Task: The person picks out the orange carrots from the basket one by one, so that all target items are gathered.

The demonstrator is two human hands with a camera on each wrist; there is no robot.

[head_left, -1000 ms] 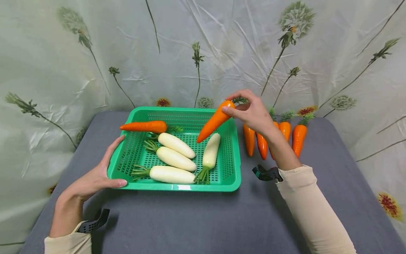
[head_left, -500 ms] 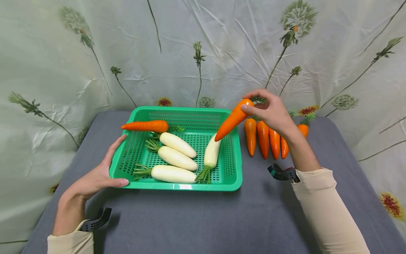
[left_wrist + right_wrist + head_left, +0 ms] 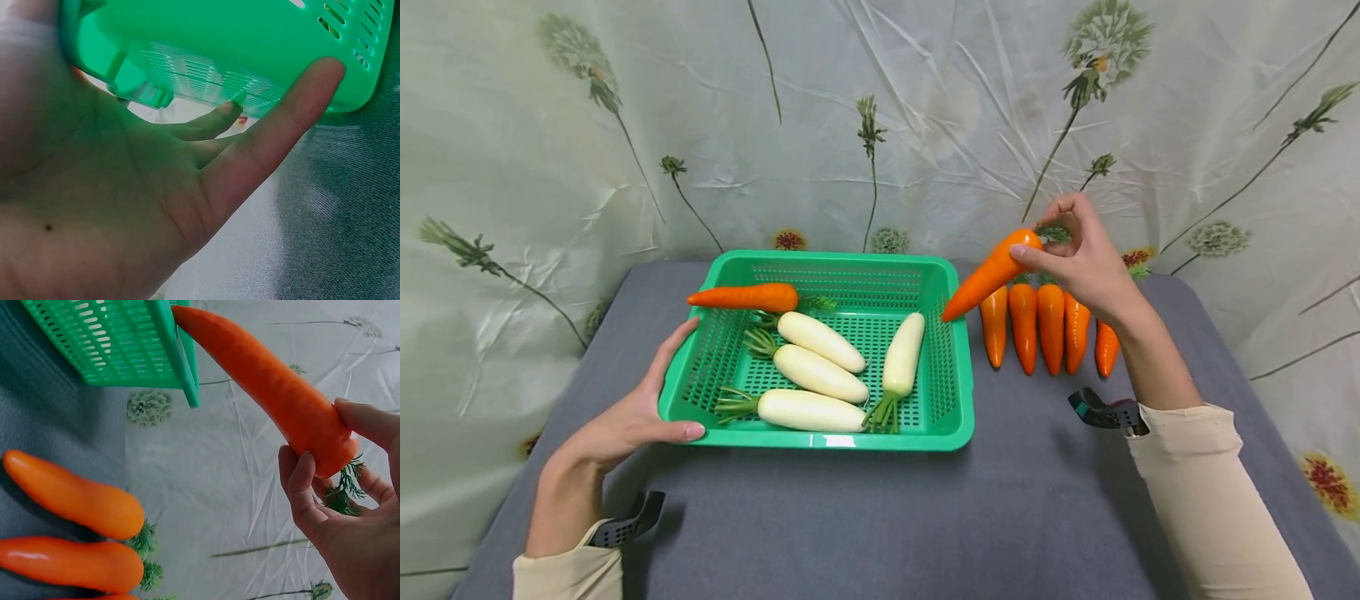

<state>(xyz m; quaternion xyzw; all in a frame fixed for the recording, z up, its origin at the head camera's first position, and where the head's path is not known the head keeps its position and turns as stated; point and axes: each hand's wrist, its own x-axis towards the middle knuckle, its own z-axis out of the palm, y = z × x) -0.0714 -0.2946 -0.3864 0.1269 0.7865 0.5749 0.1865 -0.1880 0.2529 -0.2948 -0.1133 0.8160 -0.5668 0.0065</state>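
Observation:
My right hand (image 3: pixel 1086 258) pinches a carrot (image 3: pixel 992 275) by its thick end, near the leafy top. The carrot slants down to the left, its tip above the right rim of a green plastic basket (image 3: pixel 966 392). In the right wrist view, thumb and fingers meet around the same carrot (image 3: pixel 269 387). My left hand (image 3: pixel 628 412) spans the basket's left front corner, thumb along the front rim. Its fingers lie straight against the basket wall (image 3: pixel 206 31) in the left wrist view. Inside lie several white radishes (image 3: pixel 820 372) and one carrot (image 3: pixel 752 297), whose tip overhangs the left rim.
To the right of the basket, several carrots (image 3: pixel 1025 329) lie side by side on the grey tablecloth (image 3: pixel 880 517), tips toward me. My right forearm (image 3: pixel 1210 483) partly covers the rightmost one. A dandelion-print curtain (image 3: pixel 820 125) hangs behind the table.
The right hand has carried the carrot rightward, from above the inside of the basket to its right rim, over the row of carrots. My left hand stays on the basket corner.

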